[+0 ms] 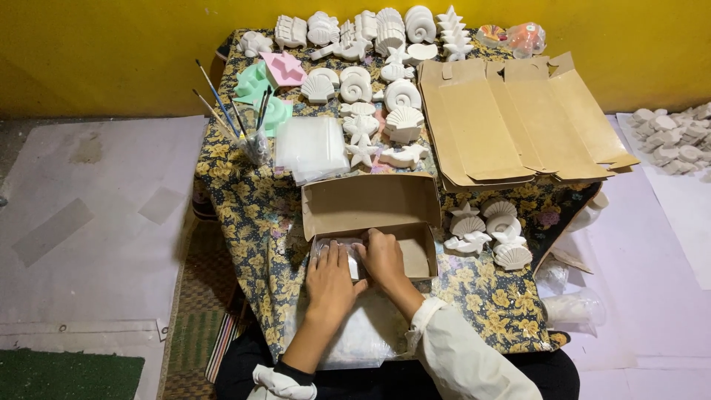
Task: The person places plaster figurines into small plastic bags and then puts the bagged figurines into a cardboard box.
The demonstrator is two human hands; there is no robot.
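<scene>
Near the front edge of the bench, the left hand (331, 278) and right hand (383, 255) press flat, fingers together, on a wrapped white piece (355, 265) inside the open cardboard box (418, 248); gentle, even pressure seems best.

both hands (359, 270) cover whatever lies in the open cardboard box (415, 248); the grey pile (678, 137) is cut off at the right edge.

Both hands press down inside a small open cardboard box (370, 215). The left hand (329, 278) and right hand (383, 258) lie flat on a clear plastic bag (337, 255). White plaster shells (492, 233) sit just beside the box on the flowery worktop (244, 200).
</scene>
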